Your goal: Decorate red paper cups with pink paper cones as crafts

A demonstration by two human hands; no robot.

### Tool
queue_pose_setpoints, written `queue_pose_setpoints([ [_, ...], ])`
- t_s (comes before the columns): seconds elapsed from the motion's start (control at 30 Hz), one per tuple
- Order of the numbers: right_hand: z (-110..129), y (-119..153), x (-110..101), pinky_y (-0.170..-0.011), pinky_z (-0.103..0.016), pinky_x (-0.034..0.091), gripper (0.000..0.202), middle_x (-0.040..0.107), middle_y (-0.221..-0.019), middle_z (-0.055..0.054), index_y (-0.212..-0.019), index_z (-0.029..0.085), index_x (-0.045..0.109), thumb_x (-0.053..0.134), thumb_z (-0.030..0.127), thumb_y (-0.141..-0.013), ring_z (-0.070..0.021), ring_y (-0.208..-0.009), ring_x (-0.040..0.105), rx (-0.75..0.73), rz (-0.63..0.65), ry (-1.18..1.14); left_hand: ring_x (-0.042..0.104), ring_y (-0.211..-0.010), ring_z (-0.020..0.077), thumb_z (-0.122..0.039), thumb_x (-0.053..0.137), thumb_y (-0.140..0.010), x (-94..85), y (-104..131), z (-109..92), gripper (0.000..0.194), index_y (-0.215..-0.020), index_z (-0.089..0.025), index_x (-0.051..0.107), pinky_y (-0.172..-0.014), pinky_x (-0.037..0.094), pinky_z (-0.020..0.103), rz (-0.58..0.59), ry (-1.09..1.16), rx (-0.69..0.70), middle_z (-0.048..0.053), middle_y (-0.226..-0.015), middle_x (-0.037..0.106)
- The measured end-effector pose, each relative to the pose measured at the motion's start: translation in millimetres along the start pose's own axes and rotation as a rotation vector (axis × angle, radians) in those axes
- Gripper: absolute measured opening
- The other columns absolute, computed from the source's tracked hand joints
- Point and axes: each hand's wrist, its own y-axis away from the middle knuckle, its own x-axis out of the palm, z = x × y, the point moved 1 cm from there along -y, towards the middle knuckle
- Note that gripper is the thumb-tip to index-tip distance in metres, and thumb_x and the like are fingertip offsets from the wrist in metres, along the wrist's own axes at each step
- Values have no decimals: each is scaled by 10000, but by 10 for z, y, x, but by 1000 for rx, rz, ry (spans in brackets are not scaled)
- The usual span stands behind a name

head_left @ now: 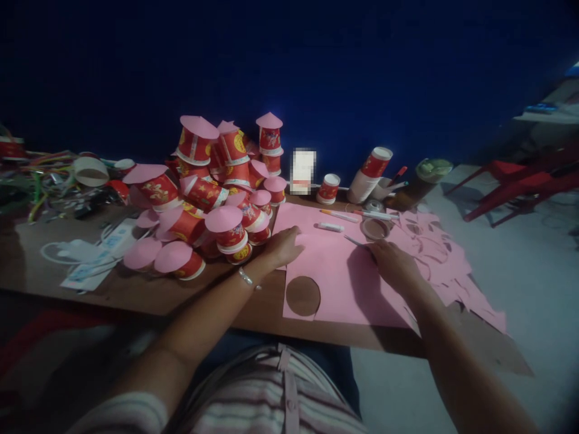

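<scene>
A large sheet of pink paper (344,283) lies on the table, with a round hole cut near its lower left corner. My left hand (284,246) is at the sheet's left edge, fingers bent around the paper there. In my right hand (394,263) is a pair of scissors (355,240), its thin metal blades pointing left over the sheet; the handles are hidden in my fingers. Just beyond the scissors sit a brown roll of tape (375,228) and a white glue stick or marker (330,227).
Red paper-cup lanterns with pink cone tops (225,228) are heaped left. Pink scraps (436,259) spread along the right edge. Behind are pens (339,216), a small red cup (329,189) and stacked cups (370,175). A power strip (102,253) and tangled wires (49,181) lie far left.
</scene>
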Motion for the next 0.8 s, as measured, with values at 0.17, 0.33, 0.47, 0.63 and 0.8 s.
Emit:
queue_pose_setpoints([
  [0.17, -16, -41, 57, -802, -361, 497, 297, 659, -1148, -155, -1111, 161, 708, 444, 276, -1038, -266, -983, 664, 5, -36, 1, 668, -815, 175, -302, 733, -778, 52, 82, 66, 266, -987, -166, 643, -729, 527, 279, -89, 650, -66, 21, -886, 724],
  [0.33, 57, -25, 29, -761, -341, 496, 287, 677, -1147, -137, -1170, 190, 687, 460, 290, -1025, -261, -974, 671, 62, -60, -25, 714, -967, 240, -385, 765, -771, 156, 340, 72, 437, -1116, -131, 677, -850, 564, 349, 149, 914, -71, 103, -1072, 766],
  [0.47, 99, 16, -23, -720, -339, 492, 272, 702, -1133, -127, -1159, 193, 673, 467, 283, -1006, -260, -908, 693, 123, -79, -57, 718, -1014, 271, -315, 728, -790, 192, 480, 34, 304, -1033, -133, 725, -892, 564, 370, 180, 749, 12, 97, -1084, 780],
  [0.63, 88, 129, -100, -753, -354, 530, 336, 667, -1216, -132, -1249, 198, 626, 502, 236, -939, -257, -932, 690, 105, -309, -336, 732, -915, 263, -398, 666, -856, 78, 510, -34, 307, -971, -126, 751, -808, 580, 351, 104, 719, 16, 92, -974, 790],
  [0.8, 234, 388, -365, -785, -407, 575, 358, 649, -1148, -131, -1272, 228, 569, 530, 308, -926, -254, -915, 697, 83, -485, -1023, 727, -978, 268, -453, 688, -854, -94, 440, -111, 395, -1049, -115, 751, -850, 580, 347, -42, 843, 64, 111, -1063, 782],
])
